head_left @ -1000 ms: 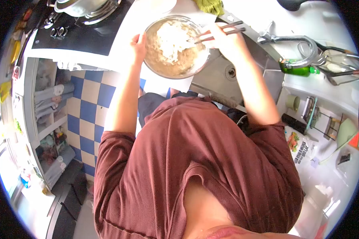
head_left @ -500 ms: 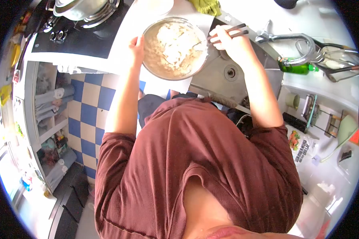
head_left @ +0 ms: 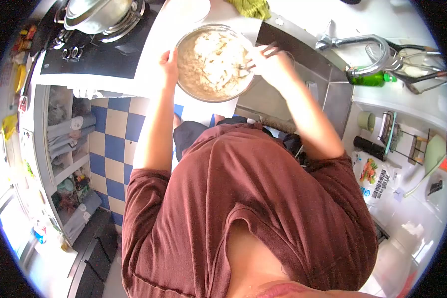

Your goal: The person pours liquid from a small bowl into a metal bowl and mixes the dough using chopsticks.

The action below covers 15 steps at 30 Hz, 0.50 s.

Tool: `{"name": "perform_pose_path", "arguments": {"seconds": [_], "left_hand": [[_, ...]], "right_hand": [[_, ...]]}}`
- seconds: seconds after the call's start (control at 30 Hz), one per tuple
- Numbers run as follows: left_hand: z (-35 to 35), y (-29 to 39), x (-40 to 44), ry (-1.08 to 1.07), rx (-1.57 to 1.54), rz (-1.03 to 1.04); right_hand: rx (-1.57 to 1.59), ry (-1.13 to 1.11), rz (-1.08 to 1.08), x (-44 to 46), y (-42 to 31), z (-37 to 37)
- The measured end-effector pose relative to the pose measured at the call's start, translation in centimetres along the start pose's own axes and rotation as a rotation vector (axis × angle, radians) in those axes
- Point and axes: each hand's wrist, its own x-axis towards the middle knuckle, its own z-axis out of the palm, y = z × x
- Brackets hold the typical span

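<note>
A round metal bowl point(head_left: 181, 82) holds a lumpy, pale, dough-like mix point(head_left: 217, 62). My left hand point(head_left: 168, 67) is closed on the bowl's left rim, thumb pointing up. At the opposite rim, my right hand point(head_left: 272, 65) grips dark-handled chopsticks point(head_left: 270, 48), somewhat smeared by motion. Their lighter ends reach into the right side of the mix.
A steel sink point(head_left: 323, 69) with a faucet point(head_left: 355, 42) lies to the right. Beside it are a green bottle point(head_left: 370, 78) and utensils. A pot point(head_left: 97, 17) sits on the stove at left; a green cloth point(head_left: 251, 7) lies behind the bowl.
My right hand has moved left and slightly down, nearer the bowl, with the chopsticks. My left hand stays on the rim. The whole view has shifted slightly.
</note>
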Motion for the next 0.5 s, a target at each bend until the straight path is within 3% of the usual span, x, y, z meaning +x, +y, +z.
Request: {"name": "perform_pose_path", "arguments": {"seconds": [0.1, 0.17, 0.23, 0.3, 0.4, 0.43, 0.5], "left_hand": [[0.4, 0.6, -0.4, -0.011, -0.029, -0.025], [0.0, 0.6, -0.3, -0.047, -0.039, -0.106], [-0.2, -0.2, 0.1, -0.041, -0.002, -0.06], [-0.1, -0.1, 0.3, -0.029, 0.035, -0.036], [0.3, 1.1, -0.5, 0.003, 0.033, -0.033], [0.5, 1.4, -0.9, 0.009, -0.007, -0.026], [0.7, 1.5, -0.6, 0.009, -0.053, -0.007]], "right_hand": [[0.378, 0.031, -0.011, 0.7, -0.7, 3.1], [0.338, 0.033, -0.061, 1.1, -0.9, 1.9], [0.327, -0.015, -0.129, -0.3, -4.2, -0.9], [0.096, -0.001, -0.048, -1.3, -4.7, -2.8], [-0.205, 0.149, -0.226, 0.8, 2.6, 0.8], [-0.36, 0.058, -0.179, 0.7, 2.1, 1.4], [0.086, 0.02, -0.146, 0.8, 1.1, 1.8]]}}
